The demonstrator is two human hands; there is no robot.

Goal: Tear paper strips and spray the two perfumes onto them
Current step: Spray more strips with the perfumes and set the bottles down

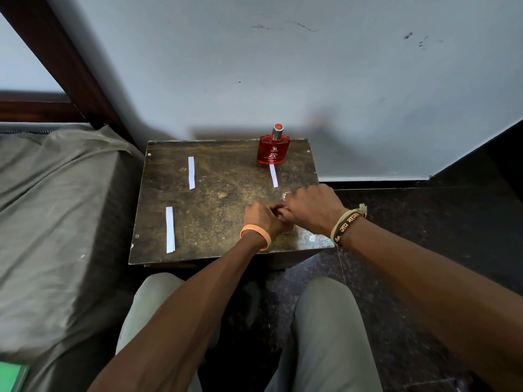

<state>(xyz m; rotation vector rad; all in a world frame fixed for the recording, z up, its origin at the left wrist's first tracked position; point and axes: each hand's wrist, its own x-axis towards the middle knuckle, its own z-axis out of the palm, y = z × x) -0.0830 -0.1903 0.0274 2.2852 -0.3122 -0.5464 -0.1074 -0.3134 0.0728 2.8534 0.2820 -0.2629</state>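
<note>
Head view: both hands, left [263, 216] and right [312, 209], meet clenched at four o'clock on the surface [220, 193], contents hidden; red perfume bottle [273, 149] at one, three paper strips [191, 172] laid out; probably next, spraying

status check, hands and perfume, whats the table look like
Left hand and right hand meet at table front right, contents hidden. Red perfume bottle upright at back. Three paper strips flat.
</note>
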